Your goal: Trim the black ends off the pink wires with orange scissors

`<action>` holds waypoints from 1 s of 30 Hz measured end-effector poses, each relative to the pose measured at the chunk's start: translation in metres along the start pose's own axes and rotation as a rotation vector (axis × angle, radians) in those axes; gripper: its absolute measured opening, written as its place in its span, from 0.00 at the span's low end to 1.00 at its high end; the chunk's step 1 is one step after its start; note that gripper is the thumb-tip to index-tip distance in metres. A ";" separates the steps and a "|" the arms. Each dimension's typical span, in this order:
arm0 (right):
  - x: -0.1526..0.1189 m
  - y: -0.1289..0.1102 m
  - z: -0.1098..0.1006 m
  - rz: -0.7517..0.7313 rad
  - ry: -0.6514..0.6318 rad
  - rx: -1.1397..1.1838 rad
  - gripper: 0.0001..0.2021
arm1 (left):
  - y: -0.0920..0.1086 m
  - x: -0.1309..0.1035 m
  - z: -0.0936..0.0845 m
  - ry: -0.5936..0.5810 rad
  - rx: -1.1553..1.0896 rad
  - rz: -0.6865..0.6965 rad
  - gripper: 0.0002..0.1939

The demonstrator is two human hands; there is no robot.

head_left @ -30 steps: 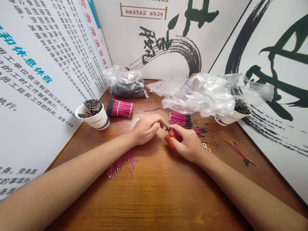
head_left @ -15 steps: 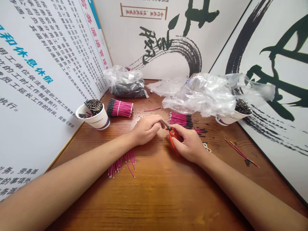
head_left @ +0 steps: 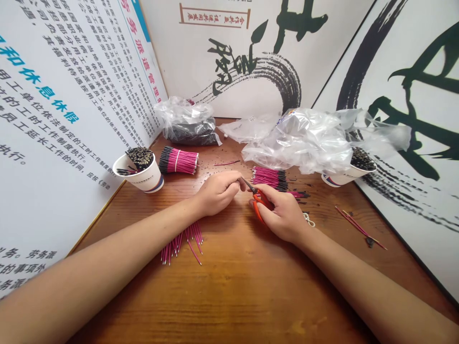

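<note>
My right hand (head_left: 283,215) is closed around the orange handles of a pair of scissors (head_left: 261,206). The dark blades point up and left and reach the fingertips of my left hand (head_left: 220,191). That left hand is closed, its fingers curled over; whatever it holds is hidden. Loose pink wires (head_left: 193,243) with silver tips lie partly under my left forearm. Just beyond my right hand rests a pile of pink wires with black ends (head_left: 268,178). A white string (head_left: 308,220) lies beside my right wrist.
A tied wire bundle (head_left: 178,160) lies next to a paper cup (head_left: 141,174) of black pieces at left. Clear plastic bags (head_left: 304,138) partly cover another cup (head_left: 339,177) at back right. A black-filled bag (head_left: 191,131) sits at the back. Loose wires (head_left: 358,227) lie at right.
The scissors and right hand have shifted very slightly. Otherwise both hands and the things on the table look the same.
</note>
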State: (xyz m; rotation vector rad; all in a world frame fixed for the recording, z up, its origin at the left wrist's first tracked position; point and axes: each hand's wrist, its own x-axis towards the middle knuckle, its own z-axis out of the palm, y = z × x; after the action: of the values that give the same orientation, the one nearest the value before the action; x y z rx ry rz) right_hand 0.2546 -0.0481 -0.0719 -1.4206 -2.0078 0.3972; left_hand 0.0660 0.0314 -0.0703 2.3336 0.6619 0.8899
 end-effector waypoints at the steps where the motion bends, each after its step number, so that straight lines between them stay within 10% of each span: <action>1: 0.000 0.000 0.000 -0.001 0.004 0.004 0.08 | 0.000 0.000 0.000 -0.003 -0.003 -0.010 0.15; 30: 0.001 0.000 -0.001 0.010 -0.023 0.021 0.09 | 0.001 -0.001 -0.003 -0.045 -0.022 -0.051 0.18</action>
State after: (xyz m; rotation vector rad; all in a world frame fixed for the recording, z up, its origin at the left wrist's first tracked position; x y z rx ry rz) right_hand 0.2553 -0.0476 -0.0710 -1.4197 -2.0103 0.4395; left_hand 0.0640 0.0306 -0.0682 2.3001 0.6871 0.8160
